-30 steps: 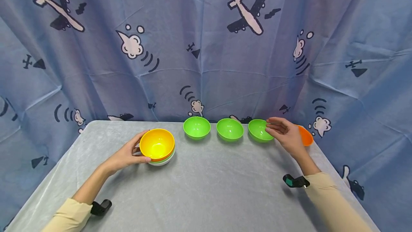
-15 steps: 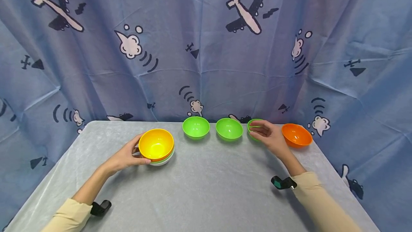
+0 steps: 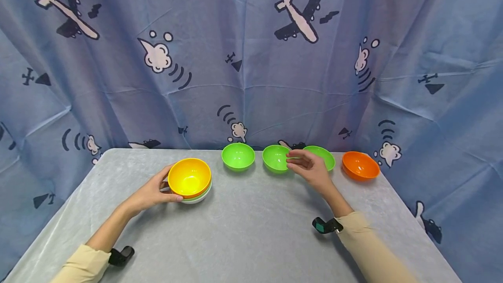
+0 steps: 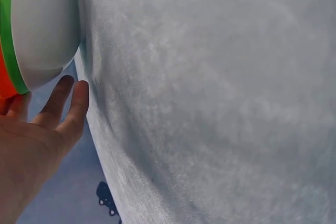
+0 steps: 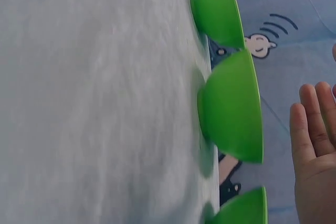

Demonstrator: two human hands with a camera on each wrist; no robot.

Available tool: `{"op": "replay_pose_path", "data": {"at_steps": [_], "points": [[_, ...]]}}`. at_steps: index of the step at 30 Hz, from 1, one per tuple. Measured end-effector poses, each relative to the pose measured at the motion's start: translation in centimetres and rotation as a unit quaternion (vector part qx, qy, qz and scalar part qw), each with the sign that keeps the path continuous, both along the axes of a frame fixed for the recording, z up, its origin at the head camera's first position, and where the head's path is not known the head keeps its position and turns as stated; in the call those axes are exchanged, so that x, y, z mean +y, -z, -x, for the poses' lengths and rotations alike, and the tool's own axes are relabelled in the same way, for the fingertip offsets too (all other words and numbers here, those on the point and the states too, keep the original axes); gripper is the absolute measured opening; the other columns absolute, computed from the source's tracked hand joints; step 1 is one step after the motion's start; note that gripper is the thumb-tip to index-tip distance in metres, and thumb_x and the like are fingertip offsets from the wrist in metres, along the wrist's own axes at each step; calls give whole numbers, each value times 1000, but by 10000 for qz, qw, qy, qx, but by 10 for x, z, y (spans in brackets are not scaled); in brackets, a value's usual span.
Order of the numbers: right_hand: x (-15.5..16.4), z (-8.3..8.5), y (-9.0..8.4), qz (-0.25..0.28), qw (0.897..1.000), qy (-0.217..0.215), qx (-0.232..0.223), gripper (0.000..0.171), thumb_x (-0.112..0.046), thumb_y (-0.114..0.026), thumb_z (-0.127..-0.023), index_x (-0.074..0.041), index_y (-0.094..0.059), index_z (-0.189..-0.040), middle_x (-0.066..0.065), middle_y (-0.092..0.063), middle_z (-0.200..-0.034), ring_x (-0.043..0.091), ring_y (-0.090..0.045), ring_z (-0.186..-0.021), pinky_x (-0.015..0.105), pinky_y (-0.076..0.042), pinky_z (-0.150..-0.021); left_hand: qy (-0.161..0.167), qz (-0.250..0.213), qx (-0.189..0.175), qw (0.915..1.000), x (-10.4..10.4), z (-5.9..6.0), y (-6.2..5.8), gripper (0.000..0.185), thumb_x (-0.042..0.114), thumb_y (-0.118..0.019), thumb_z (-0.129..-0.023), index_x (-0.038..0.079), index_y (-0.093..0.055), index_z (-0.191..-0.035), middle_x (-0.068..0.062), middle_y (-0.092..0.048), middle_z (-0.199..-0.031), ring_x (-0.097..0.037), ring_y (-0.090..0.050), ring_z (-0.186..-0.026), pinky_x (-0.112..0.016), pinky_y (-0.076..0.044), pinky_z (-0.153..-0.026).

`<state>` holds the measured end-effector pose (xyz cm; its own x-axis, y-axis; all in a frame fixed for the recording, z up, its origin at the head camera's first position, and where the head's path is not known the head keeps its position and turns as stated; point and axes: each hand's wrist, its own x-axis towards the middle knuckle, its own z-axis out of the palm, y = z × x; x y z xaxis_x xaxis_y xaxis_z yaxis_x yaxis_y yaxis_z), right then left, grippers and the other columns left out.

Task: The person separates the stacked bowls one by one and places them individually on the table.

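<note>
Stack of bowls (image 3: 191,183) sat left of centre on the bench (image 3: 251,239): yellow bowl (image 3: 189,177) on top, w/ orange, green and white rims showing under it; left wrist view showed the white bottom bowl (image 4: 44,30) w/ a green rim above it. Left hand (image 3: 151,191) cupped the stack's near-left side, thumb on the near rim, fingers curled round the wall. In the wrist view the fingers (image 4: 71,106) looked fairly straight, lying against the white bowl's underside.

Along the far edge of the bench, four single bowls in a row: left green bowl (image 3: 238,156), middle green bowl (image 3: 275,158), right green bowl (image 3: 323,157), then orange bowl (image 3: 360,165) nearest the far-right corner. All upright, apart from each other.

Right hand (image 3: 310,170) hovered btwn the middle and right green bowls, fingertips at the middle bowl's right rim. Fingers loosely bent, close together, holding nothing; contact w/ the rim can't be told. Right wrist view showed straight fingers (image 5: 310,129) just beside the middle green bowl (image 5: 231,108), gap visible.

Judging progress: approx. four bowls stacked, four left in the row. Next pick looked like the middle green, not yet gripped. Roughly halfway.
</note>
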<state>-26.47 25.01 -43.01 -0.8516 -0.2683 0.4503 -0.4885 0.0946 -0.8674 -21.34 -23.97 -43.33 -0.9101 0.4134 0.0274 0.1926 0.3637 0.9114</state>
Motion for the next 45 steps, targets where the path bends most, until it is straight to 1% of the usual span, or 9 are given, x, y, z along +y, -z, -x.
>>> {"op": "replay_pose_path", "data": {"at_steps": [4,8,14,18,30,33,38,43,45], "points": [[-14,2,2,132,9997,-214,-45,39,11,-71,-90,13,-59,-127,41,-56,-123,47,-62,-110,32,-56,-87,0,-4,-6,10000,0,-1,-1,96,16,-84,-87,2,-22,-159,-26,-28,-157,-47,-48,-129,-59,-40,-105],[-30,4,4,237,9989,-394,-120,39,11,-70,-91,13,-59,-128,39,-57,-124,49,-61,-111,34,-56,-87,-15,-9,-13,10000,0,0,0,95,16,-84,-87,2,-23,-159,-26,-28,-157,-48,-47,-131,-59,-40,-105],[-54,7,8,266,9979,-583,-66,38,12,-70,-91,13,-59,-127,35,-60,-122,49,-61,-111,35,-55,-90,-50,13,-25,10000,-1,2,2,96,18,-84,-87,4,-23,-160,-24,-29,-158,-48,-46,-132,-59,-40,-106],[-70,7,9,314,9971,-669,-155,38,12,-70,-90,13,-60,-127,33,-61,-122,50,-61,-112,35,-56,-90,-20,-37,22,10000,-1,3,4,95,17,-84,-87,5,-24,-160,-24,-30,-157,-48,-45,-132,-58,-41,-105],[-110,11,13,443,9939,-994,-184,37,14,-70,-89,12,-61,-126,39,-58,-122,50,-62,-108,35,-56,-89,23,-141,11,9999,-2,4,3,97,14,-85,-85,5,-24,-160,-24,-29,-158,-50,-43,-133,-56,-43,-104],[-121,10,14,402,9937,-1022,-240,36,12,-71,-89,12,-62,-125,35,-60,-122,49,-62,-108,34,-56,-89,18,-117,-22,9999,-2,3,3,98,15,-86,-85,4,-23,-160,-25,-28,-158,-51,-41,-134,-55,-43,-104],[-140,8,14,382,9919,-1153,-367,38,9,-73,-89,10,-62,-126,30,-62,-124,47,-62,-112,37,-54,-93,-4,-85,-50,10000,-2,4,3,99,16,-86,-85,4,-23,-160,-25,-28,-158,-51,-43,-133,-56,-43,-104],[-157,7,16,556,9876,-1383,-484,43,11,-73,-88,12,-59,-129,32,-59,-127,55,-56,-116,41,-52,-96,24,-90,-77,9999,-3,3,2,99,16,-85,-85,4,-21,-160,-25,-28,-158,-50,-42,-134,-56,-42,-105],[-164,6,16,547,9873,-1403,-508,46,11,-74,-88,11,-58,-131,28,-60,-128,52,-57,-117,45,-51,-97,43,-119,-79,9999,-3,2,1,99,15,-85,-85,3,-21,-160,-25,-27,-158,-51,-41,-135,-56,-43,-105]]}}
